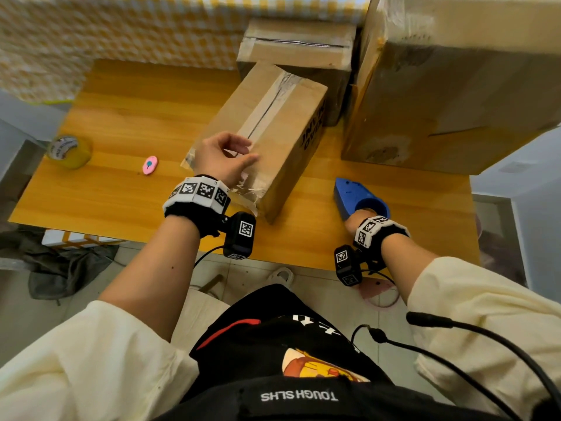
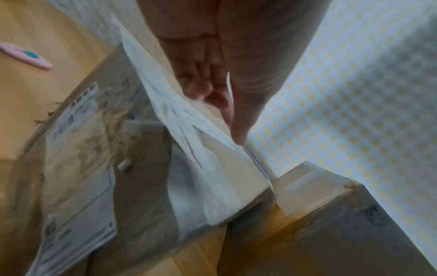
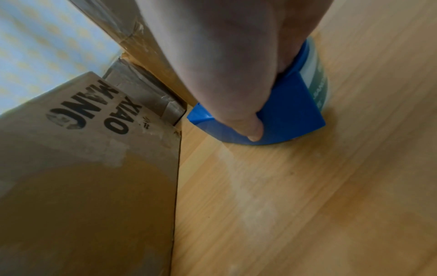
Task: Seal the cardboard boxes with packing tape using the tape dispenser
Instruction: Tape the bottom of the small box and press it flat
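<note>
A long cardboard box lies slantwise on the wooden table, with clear tape along its top seam. Loose, wrinkled tape hangs over its near end. My left hand rests on the box's near top, fingers relaxed and thumb out. In the left wrist view, the fingers lie along the tape strip on the box. My right hand grips the blue tape dispenser, which stands on the table right of the box. In the right wrist view the thumb presses the dispenser's side.
A yellow tape roll and a small pink cutter lie at the left of the table. A large box stands at the right and another taped box behind. The table's near edge is just below my wrists.
</note>
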